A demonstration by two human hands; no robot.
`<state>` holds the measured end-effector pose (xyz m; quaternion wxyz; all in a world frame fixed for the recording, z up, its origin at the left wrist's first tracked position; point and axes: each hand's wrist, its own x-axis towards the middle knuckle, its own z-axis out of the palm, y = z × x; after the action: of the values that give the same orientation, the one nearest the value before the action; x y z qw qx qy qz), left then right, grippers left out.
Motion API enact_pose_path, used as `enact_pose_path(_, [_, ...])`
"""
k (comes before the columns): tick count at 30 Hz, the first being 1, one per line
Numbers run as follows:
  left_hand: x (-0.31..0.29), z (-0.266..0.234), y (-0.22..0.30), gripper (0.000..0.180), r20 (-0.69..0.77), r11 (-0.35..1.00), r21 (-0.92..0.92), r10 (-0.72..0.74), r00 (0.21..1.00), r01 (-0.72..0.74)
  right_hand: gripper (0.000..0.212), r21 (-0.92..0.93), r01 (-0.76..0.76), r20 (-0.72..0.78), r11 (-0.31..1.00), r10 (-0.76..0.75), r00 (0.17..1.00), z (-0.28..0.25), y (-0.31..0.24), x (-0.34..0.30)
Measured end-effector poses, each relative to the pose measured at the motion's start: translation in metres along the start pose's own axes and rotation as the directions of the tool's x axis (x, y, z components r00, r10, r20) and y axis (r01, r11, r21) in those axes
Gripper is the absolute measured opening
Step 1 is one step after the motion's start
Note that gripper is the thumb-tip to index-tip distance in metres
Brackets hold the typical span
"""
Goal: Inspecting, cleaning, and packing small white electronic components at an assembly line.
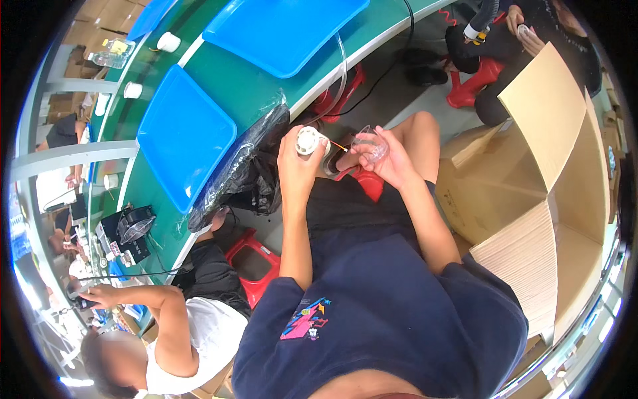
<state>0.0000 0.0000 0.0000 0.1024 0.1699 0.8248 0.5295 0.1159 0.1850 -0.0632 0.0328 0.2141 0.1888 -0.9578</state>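
Left hand [296, 165] curls snugly around a white cylindrical part [308, 139]; right hand [393, 160], fingers bent, grips clear plastic piece [377, 150].

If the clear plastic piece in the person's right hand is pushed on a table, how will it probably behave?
The clear plastic piece is probably light, since it looks thin and see-through in the right hand. Its rounded outline suggests that it may roll. Its shiny surface could make it slightly slippery.
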Motion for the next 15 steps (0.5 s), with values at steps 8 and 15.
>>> enact_pose_path(8, [0.008,-0.003,0.013,0.049,0.165,0.951,0.21,0.195,0.967,-0.228,0.05,0.067,-0.071,-0.045,0.995,0.074,0.996,0.015,0.043,-0.021])
enact_pose_path(15, [0.008,-0.001,0.014,0.054,0.497,0.966,-0.249,0.192,0.846,-0.073,0.053,0.19,-0.026,-0.046,0.982,0.036,0.998,0.011,0.052,-0.022])
